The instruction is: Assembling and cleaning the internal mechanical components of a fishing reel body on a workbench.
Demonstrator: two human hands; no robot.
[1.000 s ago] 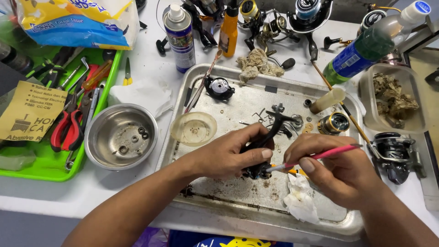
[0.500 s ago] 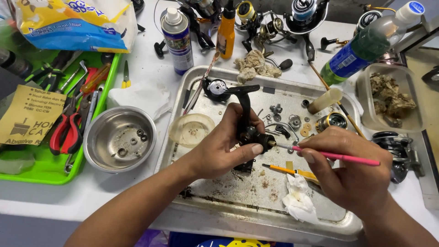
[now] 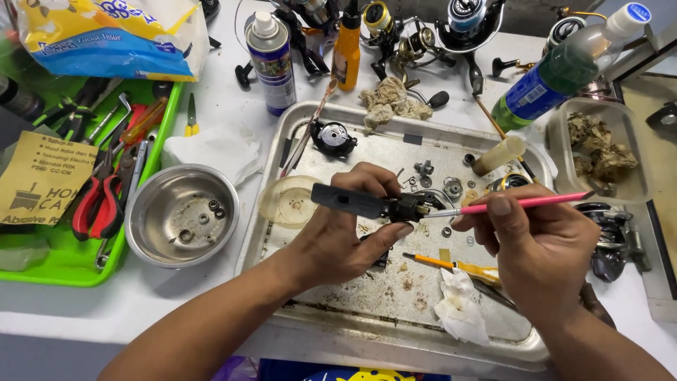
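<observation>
You've laid the black reel part [image 3: 367,203] flat, left hand [image 3: 345,226] gripping it; right hand [image 3: 536,243] pinches the pink brush [image 3: 522,205]. Hard strokes could flick washers [image 3: 451,189] off the metal tray [image 3: 367,331].

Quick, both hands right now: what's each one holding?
Left hand: closed on the black reel part.
Right hand: closed on the pink brush, tip at that part.
</observation>
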